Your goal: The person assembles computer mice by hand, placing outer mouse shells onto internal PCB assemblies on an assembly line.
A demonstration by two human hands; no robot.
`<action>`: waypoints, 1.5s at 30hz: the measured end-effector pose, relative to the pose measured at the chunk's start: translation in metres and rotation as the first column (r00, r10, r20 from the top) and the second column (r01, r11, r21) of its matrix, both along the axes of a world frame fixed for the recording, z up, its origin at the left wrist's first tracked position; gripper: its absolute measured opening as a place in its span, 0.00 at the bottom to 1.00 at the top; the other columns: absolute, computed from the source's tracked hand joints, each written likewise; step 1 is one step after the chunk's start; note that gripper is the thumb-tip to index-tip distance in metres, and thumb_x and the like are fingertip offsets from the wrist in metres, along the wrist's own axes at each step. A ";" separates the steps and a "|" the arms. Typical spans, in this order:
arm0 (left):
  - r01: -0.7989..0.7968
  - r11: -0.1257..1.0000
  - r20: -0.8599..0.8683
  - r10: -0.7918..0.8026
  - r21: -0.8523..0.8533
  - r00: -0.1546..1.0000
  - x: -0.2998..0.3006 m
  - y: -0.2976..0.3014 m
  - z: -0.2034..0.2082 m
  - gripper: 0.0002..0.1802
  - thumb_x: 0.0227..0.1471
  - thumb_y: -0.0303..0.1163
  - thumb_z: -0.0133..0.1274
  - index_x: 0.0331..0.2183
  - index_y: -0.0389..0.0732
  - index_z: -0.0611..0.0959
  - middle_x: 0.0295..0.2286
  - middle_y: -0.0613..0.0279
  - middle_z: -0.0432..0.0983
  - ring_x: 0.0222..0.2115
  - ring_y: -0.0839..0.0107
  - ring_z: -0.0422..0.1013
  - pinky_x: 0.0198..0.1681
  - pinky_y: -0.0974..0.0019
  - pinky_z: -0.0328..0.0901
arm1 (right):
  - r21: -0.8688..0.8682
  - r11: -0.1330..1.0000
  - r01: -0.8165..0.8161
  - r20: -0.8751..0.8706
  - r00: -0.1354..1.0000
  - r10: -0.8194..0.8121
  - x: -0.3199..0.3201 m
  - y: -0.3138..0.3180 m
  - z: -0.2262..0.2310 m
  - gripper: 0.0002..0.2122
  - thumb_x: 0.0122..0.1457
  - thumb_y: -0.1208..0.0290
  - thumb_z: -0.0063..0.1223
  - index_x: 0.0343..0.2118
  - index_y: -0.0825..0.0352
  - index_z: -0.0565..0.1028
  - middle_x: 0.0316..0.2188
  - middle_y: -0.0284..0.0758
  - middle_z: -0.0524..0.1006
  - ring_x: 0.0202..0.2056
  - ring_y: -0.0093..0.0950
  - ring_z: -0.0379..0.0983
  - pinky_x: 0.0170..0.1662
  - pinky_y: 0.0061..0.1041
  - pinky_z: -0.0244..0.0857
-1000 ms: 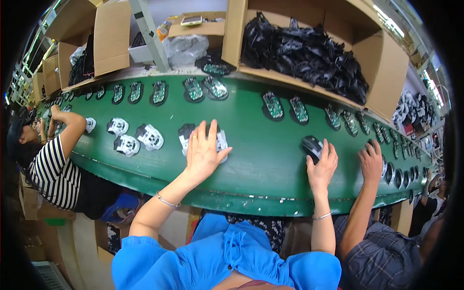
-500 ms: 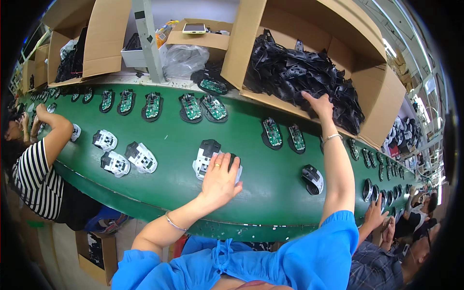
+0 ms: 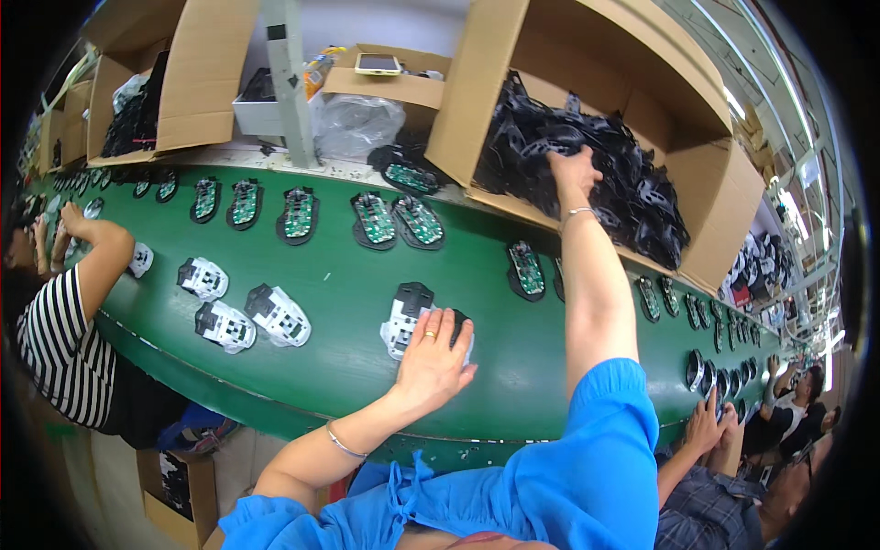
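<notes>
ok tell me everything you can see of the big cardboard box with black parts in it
The brown cardboard box stands beyond the green work surface, its open side facing the camera. Its left flap and right flap spread outward. Inside lies a heap of black, shiny, plastic-looking parts; the right hand is inside, at the heap.

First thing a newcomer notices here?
Probably the big open cardboard box at upper right, heaped with black plastic parts, with the right hand reaching in. Next, the long green table across the view, with circuit boards lined along its far side. The left hand lies over white shells near the middle.
</notes>
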State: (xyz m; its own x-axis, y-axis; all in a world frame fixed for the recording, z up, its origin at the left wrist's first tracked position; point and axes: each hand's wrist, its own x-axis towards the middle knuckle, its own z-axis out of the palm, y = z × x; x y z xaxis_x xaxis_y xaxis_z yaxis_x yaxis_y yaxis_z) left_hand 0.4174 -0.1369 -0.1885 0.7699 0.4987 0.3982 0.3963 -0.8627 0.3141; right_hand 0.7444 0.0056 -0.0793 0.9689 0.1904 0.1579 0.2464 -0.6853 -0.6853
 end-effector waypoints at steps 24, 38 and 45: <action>0.066 0.997 0.126 -0.060 -0.046 0.990 -0.039 0.009 -0.011 0.35 0.39 0.41 0.61 0.48 0.36 0.71 0.46 0.45 0.66 0.52 0.52 0.60 0.59 0.51 0.50 | 0.777 0.296 -0.556 0.167 0.635 0.755 -0.273 0.011 -0.005 0.07 0.41 0.80 0.56 0.26 0.65 0.78 0.25 0.28 0.73 0.24 0.19 0.69 0.27 0.19 0.65; 0.194 0.966 0.215 -0.156 -0.169 0.964 -0.039 0.013 -0.011 0.28 0.41 0.35 0.56 0.46 0.36 0.73 0.47 0.49 0.68 0.50 0.51 0.62 0.55 0.48 0.54 | 0.171 -0.004 -0.985 -0.047 -0.012 0.999 -0.334 0.027 -0.052 0.37 0.49 0.65 0.59 0.63 0.58 0.55 0.56 0.44 0.65 0.55 0.37 0.64 0.57 0.33 0.58; 0.153 0.982 -0.003 -0.155 -0.114 0.988 -0.038 0.025 -0.007 0.30 0.35 0.33 0.61 0.45 0.42 0.74 0.49 0.49 0.64 0.56 0.53 0.57 0.59 0.39 0.44 | 0.129 0.175 -0.976 -0.097 0.163 0.982 -0.225 -0.073 -0.047 0.19 0.52 0.70 0.56 0.49 0.65 0.73 0.46 0.39 0.75 0.46 0.23 0.70 0.48 0.26 0.65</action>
